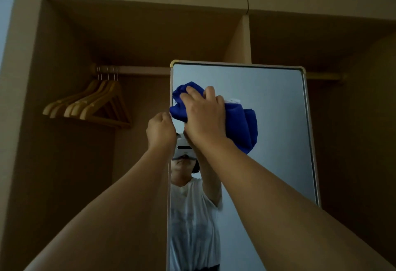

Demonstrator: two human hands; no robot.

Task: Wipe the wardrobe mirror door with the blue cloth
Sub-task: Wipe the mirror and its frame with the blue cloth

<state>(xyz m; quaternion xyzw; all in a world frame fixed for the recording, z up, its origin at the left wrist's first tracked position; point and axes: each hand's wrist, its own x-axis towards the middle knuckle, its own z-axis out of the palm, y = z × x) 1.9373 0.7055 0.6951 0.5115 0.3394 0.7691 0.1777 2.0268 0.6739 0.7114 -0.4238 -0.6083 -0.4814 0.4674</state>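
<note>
Wardrobe mirror door (276, 120), a tall glass panel in a pale metal frame, stands at the centre right of the frame, before an open tan wooden wardrobe (64, 163). The right hand (203, 116) lies spread on a crumpled blue cloth (242, 125), pressing it to the glass near the mirror's upper left corner. The left hand (160, 130), fingers curled, grips the mirror's left edge just below. At the upper left, pale wooden hangers (90, 103) hang from a wooden rail (132, 70). Both forearms cover much of the lower mirror and part of the reflected person. The mirror's bottom is cut off, and the wardrobe interior is dim.
</note>
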